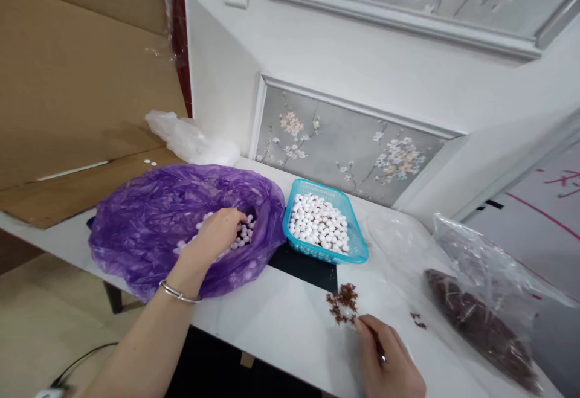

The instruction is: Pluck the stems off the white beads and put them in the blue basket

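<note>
My left hand [220,232], with a silver bangle at the wrist, reaches into an open purple plastic bag [149,223]. Its fingers curl down among small white balls [244,236]; what the fingertips hold, if anything, is hidden. On the white table, my right hand [389,359] is closed in a pinch around a slender tool [383,359], mostly covered, with a shiny metal part showing. Just beyond those fingertips lies a small pile of reddish-brown, star-like pieces [342,302]. A blue plastic basket [362,252] beside the bag contains many white balls with dark spots [317,221].
A clear bag of dark brown pieces [480,325] lies at the right, near a few loose brown bits [417,320]. Cardboard [81,78] stands at the left. Behind the basket, a framed flower picture [317,126] leans against the wall. A black sheet [308,270] lies partly beneath the basket.
</note>
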The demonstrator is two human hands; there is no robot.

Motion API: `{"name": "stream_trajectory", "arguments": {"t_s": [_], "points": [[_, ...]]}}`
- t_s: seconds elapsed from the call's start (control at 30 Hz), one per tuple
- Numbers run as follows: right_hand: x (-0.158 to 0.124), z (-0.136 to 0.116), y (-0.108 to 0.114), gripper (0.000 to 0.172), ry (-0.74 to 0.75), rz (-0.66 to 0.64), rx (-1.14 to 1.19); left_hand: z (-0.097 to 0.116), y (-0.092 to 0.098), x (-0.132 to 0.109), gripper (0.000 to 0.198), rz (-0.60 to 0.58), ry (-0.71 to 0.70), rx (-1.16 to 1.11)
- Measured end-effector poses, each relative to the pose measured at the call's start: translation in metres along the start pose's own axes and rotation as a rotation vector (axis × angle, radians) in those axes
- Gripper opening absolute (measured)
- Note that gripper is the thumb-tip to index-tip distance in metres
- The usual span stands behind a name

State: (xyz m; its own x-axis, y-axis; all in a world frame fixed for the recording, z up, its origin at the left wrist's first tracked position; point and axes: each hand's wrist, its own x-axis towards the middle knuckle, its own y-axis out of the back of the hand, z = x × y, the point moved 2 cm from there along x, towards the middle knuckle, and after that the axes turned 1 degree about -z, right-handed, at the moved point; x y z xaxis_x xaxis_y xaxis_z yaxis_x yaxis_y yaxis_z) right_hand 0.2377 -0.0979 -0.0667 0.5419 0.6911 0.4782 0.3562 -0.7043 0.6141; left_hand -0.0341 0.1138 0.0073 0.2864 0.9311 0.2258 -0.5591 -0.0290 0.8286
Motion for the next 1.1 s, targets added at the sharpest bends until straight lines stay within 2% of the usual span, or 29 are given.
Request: {"name": "stream_trajectory", "arguments": {"t_s": [0.1, 0.2, 0.23, 0.3, 0.37, 0.43, 0.53, 0.6, 0.7, 0.87, 1.1], "points": [[0.001, -0.002, 0.003, 0.041, -0.019, 0.036, 0.024, 0.004, 0.01, -0.003, 0.025, 0.078, 0.006, -0.021], [0.003, 0.002, 0.005, 0.04, -0.06, 0.01, 0.092, 0.018, 0.019, -0.012, 0.026, 0.185, 0.02, -0.091], [0.004, 0.003, 0.005, 0.038, -0.086, -0.011, 0.132, 0.025, 0.019, -0.017, 0.027, 0.209, 0.027, -0.14], [0.005, 0.003, 0.004, 0.032, -0.156, -0.053, 0.243, 0.042, 0.012, -0.03, 0.027, 0.196, 0.06, -0.394], [0.005, -0.003, 0.002, 0.027, -0.221, -0.099, 0.412, 0.059, -0.004, -0.045, 0.026, 0.062, 0.147, -0.928], [0.004, -0.014, 0.0, 0.025, -0.254, -0.163, 0.6, 0.076, -0.025, -0.062, 0.022, -0.147, 0.244, -1.364], [0.004, -0.034, 0.0, 0.022, -0.298, -0.234, 0.757, 0.091, -0.05, -0.082, 0.02, -0.36, 0.393, -1.651], [0.005, -0.043, 0.002, 0.019, -0.357, -0.25, 0.772, 0.095, -0.061, -0.089, 0.019, -0.424, 0.467, -1.725], [0.006, -0.054, 0.002, 0.017, -0.393, -0.318, 0.809, 0.095, -0.071, -0.092, 0.012, -0.467, 0.505, -1.747], [0.005, -0.069, -0.005, 0.012, -0.356, -0.424, 0.929, 0.095, -0.081, -0.094, 0.012, -0.518, 0.432, -1.705], [0.001, -0.078, -0.014, 0.009, -0.288, -0.45, 0.952, 0.096, -0.083, -0.099, 0.008, -0.515, 0.391, -1.69]]}}
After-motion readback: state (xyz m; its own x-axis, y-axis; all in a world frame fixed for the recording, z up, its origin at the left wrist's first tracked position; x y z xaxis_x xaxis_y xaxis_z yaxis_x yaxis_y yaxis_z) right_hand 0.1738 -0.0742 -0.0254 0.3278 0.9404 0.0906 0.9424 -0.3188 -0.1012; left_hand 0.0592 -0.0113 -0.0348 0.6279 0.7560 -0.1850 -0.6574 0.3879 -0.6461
